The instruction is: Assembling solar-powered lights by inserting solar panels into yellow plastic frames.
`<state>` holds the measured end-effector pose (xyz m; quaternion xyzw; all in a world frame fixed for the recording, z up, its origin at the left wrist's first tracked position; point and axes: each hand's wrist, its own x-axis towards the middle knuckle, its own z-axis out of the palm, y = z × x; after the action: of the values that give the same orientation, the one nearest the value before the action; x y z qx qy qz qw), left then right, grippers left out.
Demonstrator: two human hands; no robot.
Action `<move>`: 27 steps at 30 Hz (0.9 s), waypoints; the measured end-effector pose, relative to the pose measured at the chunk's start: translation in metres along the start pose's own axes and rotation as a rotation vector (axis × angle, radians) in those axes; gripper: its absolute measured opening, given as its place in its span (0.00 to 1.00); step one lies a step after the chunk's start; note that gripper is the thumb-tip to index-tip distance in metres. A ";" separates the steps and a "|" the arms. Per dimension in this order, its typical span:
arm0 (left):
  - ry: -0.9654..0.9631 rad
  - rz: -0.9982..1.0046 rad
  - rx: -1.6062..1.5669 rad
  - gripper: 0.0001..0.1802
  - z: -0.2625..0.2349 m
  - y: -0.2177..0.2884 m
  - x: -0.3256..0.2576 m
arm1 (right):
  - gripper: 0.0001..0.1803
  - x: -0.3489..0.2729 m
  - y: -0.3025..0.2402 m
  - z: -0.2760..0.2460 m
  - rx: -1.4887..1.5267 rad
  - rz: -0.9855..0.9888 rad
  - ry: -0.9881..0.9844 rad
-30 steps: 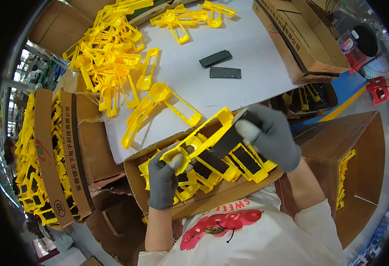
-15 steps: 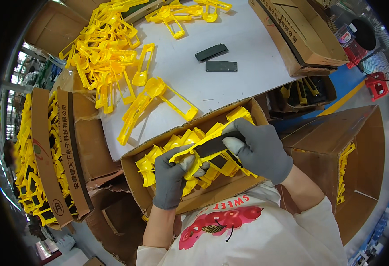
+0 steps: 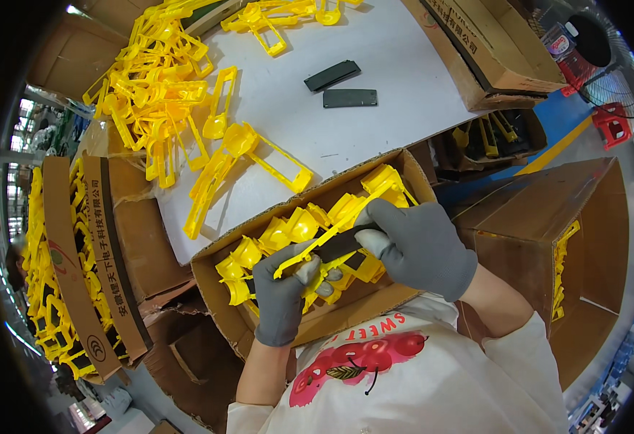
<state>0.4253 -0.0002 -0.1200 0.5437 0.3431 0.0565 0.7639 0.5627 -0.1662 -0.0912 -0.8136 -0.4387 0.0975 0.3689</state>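
Over an open cardboard box (image 3: 218,307), my grey-gloved hands grip a yellow plastic frame (image 3: 299,257) with a dark flat rectangular strip (image 3: 340,245) against it. My left hand (image 3: 279,295) is closed on the frame's near left end. The fingers of my right hand (image 3: 420,247) are wrapped round its far right end, with the thumb pressed on the dark strip. Several similar yellow frames (image 3: 302,225) lie in rows in the box beneath, some with dark strips in them. My hands hide part of the held frame.
A heap of yellow frames (image 3: 159,90) covers the left of the white table (image 3: 404,87). Two dark flat strips (image 3: 350,98) lie mid-table. Cardboard boxes stand around: a filled one (image 3: 104,249) at left, an open one (image 3: 508,61) far right, another (image 3: 541,202) at right.
The held frame has turned more edge-on, and less of the dark strip shows. Both hands keep their grip. The table and its contents sit slightly further left in view.
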 end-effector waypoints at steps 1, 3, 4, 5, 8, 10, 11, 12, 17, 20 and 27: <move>0.017 0.030 0.019 0.15 0.004 0.001 -0.001 | 0.09 -0.002 -0.004 0.000 -0.035 0.040 0.000; 0.036 0.058 0.041 0.15 0.007 -0.001 -0.002 | 0.09 -0.001 -0.013 -0.004 -0.066 0.082 -0.002; 0.050 0.076 0.069 0.16 0.005 -0.004 -0.003 | 0.09 0.000 -0.019 -0.007 -0.107 0.104 -0.064; 0.061 0.092 0.096 0.17 0.006 -0.006 -0.004 | 0.09 -0.001 -0.021 -0.009 -0.150 0.129 -0.126; -0.010 0.002 0.002 0.18 0.012 0.007 -0.010 | 0.09 0.001 0.001 -0.002 0.048 0.116 -0.056; -0.014 0.018 -0.014 0.16 0.016 0.007 -0.007 | 0.10 -0.002 0.011 0.007 0.041 0.100 -0.018; -0.010 0.036 -0.032 0.14 0.017 0.007 -0.006 | 0.10 -0.003 0.014 0.010 0.036 0.078 0.016; -0.012 0.034 -0.031 0.14 0.018 0.009 -0.006 | 0.10 -0.005 0.012 0.011 0.036 0.082 0.017; -0.094 0.012 0.089 0.13 -0.005 0.020 -0.012 | 0.26 -0.015 0.000 -0.009 -0.186 0.135 0.216; -0.215 -0.028 0.146 0.13 -0.017 0.015 -0.017 | 0.29 -0.024 0.014 -0.002 -0.037 0.008 0.067; -0.251 -0.128 0.144 0.11 -0.019 0.008 -0.020 | 0.13 -0.070 0.008 0.031 0.068 0.268 -0.115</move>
<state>0.4013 0.0086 -0.1075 0.5769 0.2821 -0.0852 0.7618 0.5115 -0.2077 -0.1306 -0.8450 -0.3431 0.2071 0.3540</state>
